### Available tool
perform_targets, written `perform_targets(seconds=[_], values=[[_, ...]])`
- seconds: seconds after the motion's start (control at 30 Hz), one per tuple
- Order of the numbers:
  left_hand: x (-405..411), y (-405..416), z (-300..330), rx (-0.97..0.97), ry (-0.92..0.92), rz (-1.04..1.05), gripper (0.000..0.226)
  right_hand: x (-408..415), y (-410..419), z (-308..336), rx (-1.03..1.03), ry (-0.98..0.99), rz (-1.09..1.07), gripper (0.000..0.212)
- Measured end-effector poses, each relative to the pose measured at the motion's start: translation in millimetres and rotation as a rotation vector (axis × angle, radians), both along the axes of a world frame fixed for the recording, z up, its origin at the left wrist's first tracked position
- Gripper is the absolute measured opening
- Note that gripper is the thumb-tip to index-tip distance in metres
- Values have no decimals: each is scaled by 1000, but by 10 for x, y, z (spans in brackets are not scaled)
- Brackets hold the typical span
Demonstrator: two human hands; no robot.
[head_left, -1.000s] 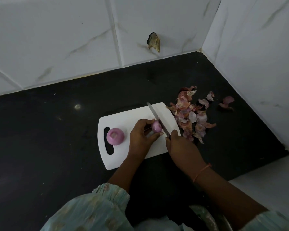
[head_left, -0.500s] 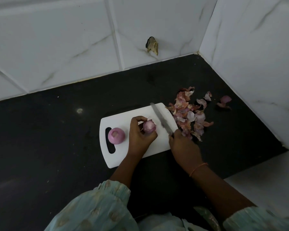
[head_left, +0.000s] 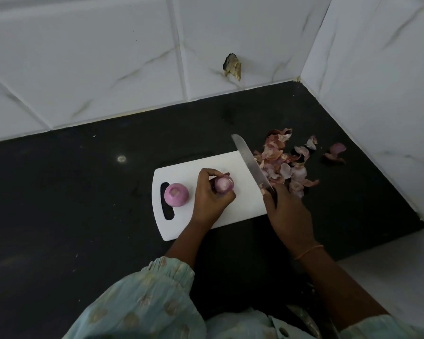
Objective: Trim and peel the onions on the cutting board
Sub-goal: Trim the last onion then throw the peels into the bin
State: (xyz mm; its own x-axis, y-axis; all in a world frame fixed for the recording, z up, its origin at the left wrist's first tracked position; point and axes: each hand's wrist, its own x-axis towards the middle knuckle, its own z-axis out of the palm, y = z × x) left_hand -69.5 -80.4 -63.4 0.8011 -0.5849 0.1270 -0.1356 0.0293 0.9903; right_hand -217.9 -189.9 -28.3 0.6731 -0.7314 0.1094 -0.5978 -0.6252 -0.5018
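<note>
A white cutting board (head_left: 240, 209) lies on the black counter. A peeled pink onion (head_left: 176, 194) sits at its left end beside the handle slot. My left hand (head_left: 209, 198) grips a smaller onion (head_left: 224, 184) over the middle of the board, its cut face turned toward me. My right hand (head_left: 288, 212) is at the board's right edge and holds a knife (head_left: 251, 162). The blade points away and up-left along that edge, apart from the held onion.
A pile of onion skins (head_left: 287, 165) lies on the counter just right of the board, with loose pieces (head_left: 334, 152) farther right. White tiled walls close the back and right side; a chipped hole (head_left: 232, 67) marks the back wall.
The knife has come off the small onion and swung right to the board's edge. My left hand has turned the onion so its cut face shows.
</note>
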Motion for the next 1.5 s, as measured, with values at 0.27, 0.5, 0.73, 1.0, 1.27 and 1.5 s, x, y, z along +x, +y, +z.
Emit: perform_targets(seconds=[0.27,0.5,0.73,1.0,1.27,1.5], values=[[-32,-16,-2,42,-128,73,53,36,158,-91,51,-113,59,23],[-4,-27,-36,112,-161,24,51,9,125,-221,116,-138,29,23],[-8,-38,-45,141,-236,56,44,-12,160,-278,239,-173,48,22],[-72,-61,-37,261,-218,69,43,187,209,-257,644,-286,-43,27],[-43,-1,-18,194,-184,-28,33,235,112,-171,672,-205,-59,32],[70,45,-27,213,-110,-173,24,181,46,30,861,-167,-91,35]])
